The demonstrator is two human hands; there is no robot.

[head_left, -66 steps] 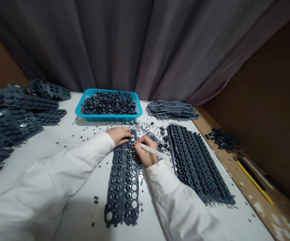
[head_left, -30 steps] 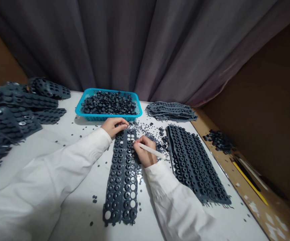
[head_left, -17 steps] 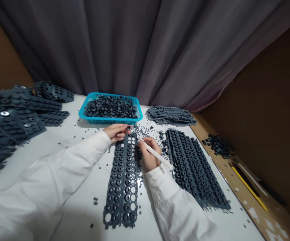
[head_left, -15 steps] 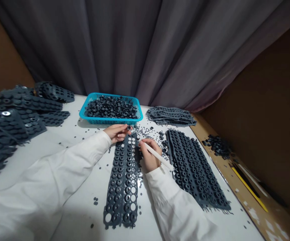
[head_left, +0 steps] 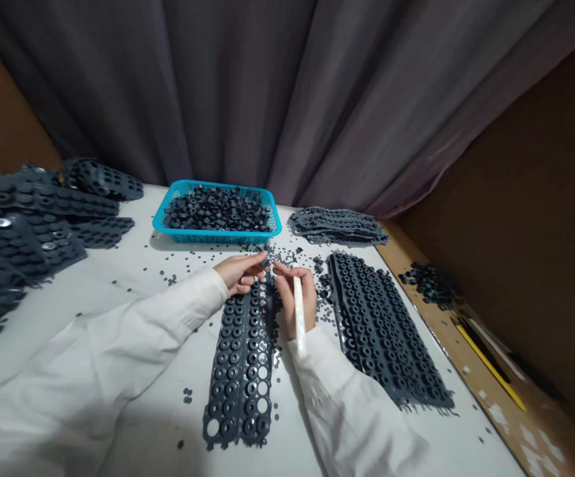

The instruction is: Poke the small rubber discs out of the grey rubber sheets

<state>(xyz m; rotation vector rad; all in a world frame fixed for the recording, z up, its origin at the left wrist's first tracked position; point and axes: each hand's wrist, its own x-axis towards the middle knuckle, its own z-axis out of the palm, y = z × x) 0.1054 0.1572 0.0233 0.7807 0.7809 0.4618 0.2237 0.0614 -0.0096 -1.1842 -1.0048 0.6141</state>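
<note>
A dark rubber sheet with rows of ring-shaped parts and some round holes [head_left: 238,371] lies lengthwise on the white table. Over its far end, my left hand [head_left: 242,271] pinches a small dark rubber piece [head_left: 265,264] between thumb and fingertips. Close on its right, my right hand [head_left: 296,295] has its fingers closed around a white stick [head_left: 299,311], which points back toward the wrist. The right fingertips are near the small piece; whether they touch it is not clear. Small dark discs are scattered around the sheet.
A blue basket [head_left: 218,237] full of small dark pieces stands behind my hands. More sheets [head_left: 387,324] lie at the right, a stack [head_left: 337,225] behind them, and a heap [head_left: 29,225] at the left. A yellow tool [head_left: 489,361] lies on the right ledge.
My left hand has moved slightly right with the small piece. My right hand has turned and come up to it, and the white stick has swung from slanting right to nearly upright in view.
</note>
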